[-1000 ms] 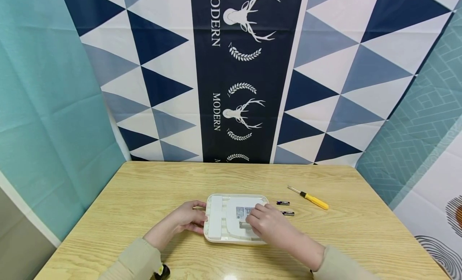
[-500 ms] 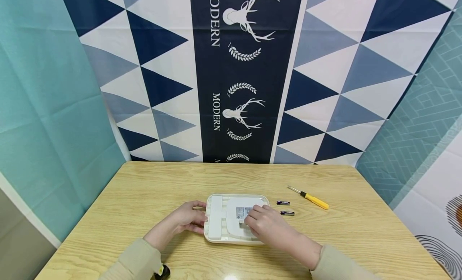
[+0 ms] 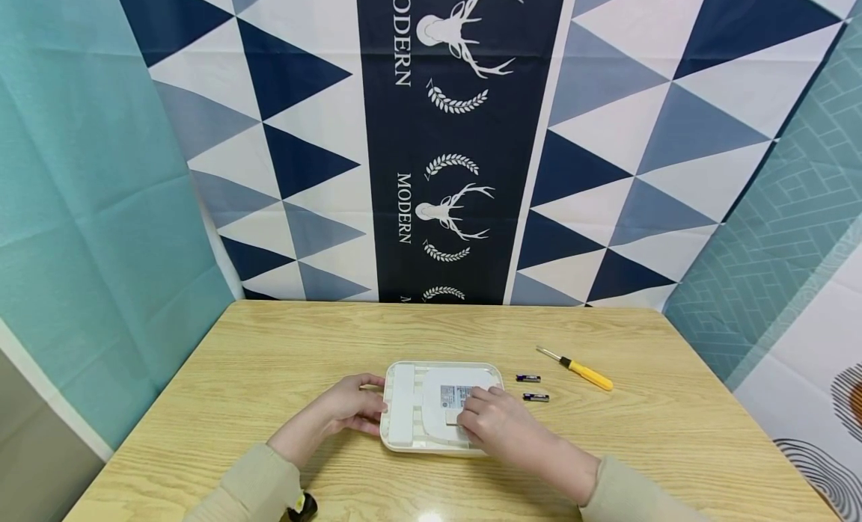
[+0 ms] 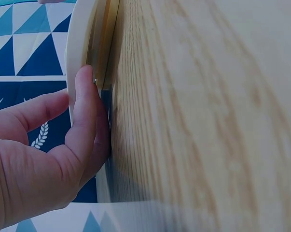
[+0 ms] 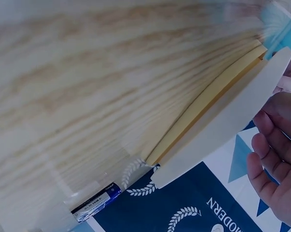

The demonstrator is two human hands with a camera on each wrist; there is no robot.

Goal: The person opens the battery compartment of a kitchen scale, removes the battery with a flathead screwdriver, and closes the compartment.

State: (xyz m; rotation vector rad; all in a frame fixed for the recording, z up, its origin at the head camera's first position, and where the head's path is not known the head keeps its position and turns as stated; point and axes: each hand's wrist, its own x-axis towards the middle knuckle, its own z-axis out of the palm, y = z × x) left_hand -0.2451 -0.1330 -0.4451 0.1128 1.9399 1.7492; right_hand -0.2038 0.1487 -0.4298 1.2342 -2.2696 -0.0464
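Observation:
A white rounded-rectangular device (image 3: 402, 402), like a scale turned underside up, lies on the table with a printed label (image 3: 453, 396) showing. My left hand (image 3: 353, 404) holds its left edge; in the left wrist view the fingers meet its rim and side. My right hand (image 3: 494, 421) reaches over the device's right half with curled fingers, pinching a small pale battery cover (image 3: 452, 417) just below the label. The fingertips hide most of this cover. In the right wrist view, the right hand's fingers (image 5: 267, 154) curl above the white slab (image 5: 222, 130).
Two small dark batteries (image 3: 536, 397) lie right of the device, one behind the other. Farther right is a screwdriver (image 3: 589, 374) with a yellow handle. The wooden table (image 3: 303, 335) ends at a patterned cloth backdrop (image 3: 444, 268).
The right hand has shifted slightly left, and a pale piece shows at its fingertips where a greyish recess showed before. The left hand and device stay put.

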